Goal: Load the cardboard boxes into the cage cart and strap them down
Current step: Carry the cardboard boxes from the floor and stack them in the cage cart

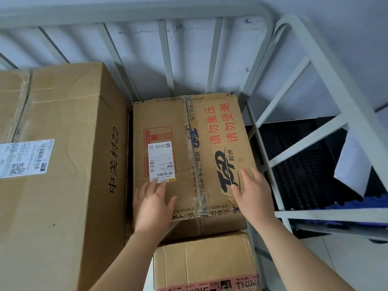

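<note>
A printed cardboard box (189,133) with red and blue lettering lies inside the pale green cage cart (212,57), against its back bars. My left hand (153,204) lies flat on the box's near left top, fingers straight. My right hand (254,194) lies flat on its near right top. A tall plain cardboard box (63,164) with a white label fills the cart's left side. A smaller box (205,263) with pink tape sits below, nearest me.
The cart's right side frame (304,143) runs diagonally past the printed box. Beyond it are a black studded mat (304,171), a white sheet (352,164) and something blue on the floor. A pale wall stands behind the bars.
</note>
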Demonstrator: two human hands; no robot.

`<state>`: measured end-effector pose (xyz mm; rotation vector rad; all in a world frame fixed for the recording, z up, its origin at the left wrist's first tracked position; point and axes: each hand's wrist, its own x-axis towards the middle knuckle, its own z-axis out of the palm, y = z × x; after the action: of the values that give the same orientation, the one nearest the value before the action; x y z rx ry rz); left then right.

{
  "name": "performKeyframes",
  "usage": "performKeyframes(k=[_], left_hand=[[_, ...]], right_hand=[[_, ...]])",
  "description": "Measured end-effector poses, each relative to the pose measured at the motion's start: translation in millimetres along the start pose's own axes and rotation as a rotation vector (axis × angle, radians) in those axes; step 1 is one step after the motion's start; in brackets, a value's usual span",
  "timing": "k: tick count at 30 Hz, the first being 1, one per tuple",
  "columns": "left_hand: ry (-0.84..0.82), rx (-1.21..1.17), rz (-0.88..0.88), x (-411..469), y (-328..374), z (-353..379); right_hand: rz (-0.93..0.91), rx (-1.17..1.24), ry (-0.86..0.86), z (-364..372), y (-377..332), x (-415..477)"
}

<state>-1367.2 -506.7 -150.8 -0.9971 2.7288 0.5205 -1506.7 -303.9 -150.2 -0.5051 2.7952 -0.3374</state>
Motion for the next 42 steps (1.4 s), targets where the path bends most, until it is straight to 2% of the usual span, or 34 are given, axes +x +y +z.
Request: performKeyframes(k=[5, 11, 16, 19, 25, 33, 42], left_hand=[[0.117, -0.049, 0.251, -24.9, 23.0, -49.3], [0.144, -0.013, 0.504, -71.8, 23.0, -114.1], [0.163, 0.013, 0.669, -131.8, 11.9, -181.1], [0.144, 0.058, 0.757, -174.0, 9.5, -216.9], [0.111, 0.082, 0.937, -259.2, 25.3, -254.8], [-0.003, 0.120, 1.228, -388.9, 69.3, -253.5], [-0.180, 0.217, 1.464, -539.1, 117.4, -169.5]], right_hand=[[-0.093, 0.050, 0.128, -45.4, -27.0, -37.3], [-0.102, 0.062, 0.296, -102.6, -63.4, -115.9], [-0.006, 0.052, 0.434, -151.7, -101.0, -215.1], [0.069, 0.046, 0.457, -175.6, -119.9, -278.6], [0.218, 0.069, 0.546, -213.9, -127.1, -395.8], [0.530, 0.070, 0.625, -232.1, -85.2, -562.2], [0.918, 0.152, 0.660, -196.3, -9.9, -749.8]])
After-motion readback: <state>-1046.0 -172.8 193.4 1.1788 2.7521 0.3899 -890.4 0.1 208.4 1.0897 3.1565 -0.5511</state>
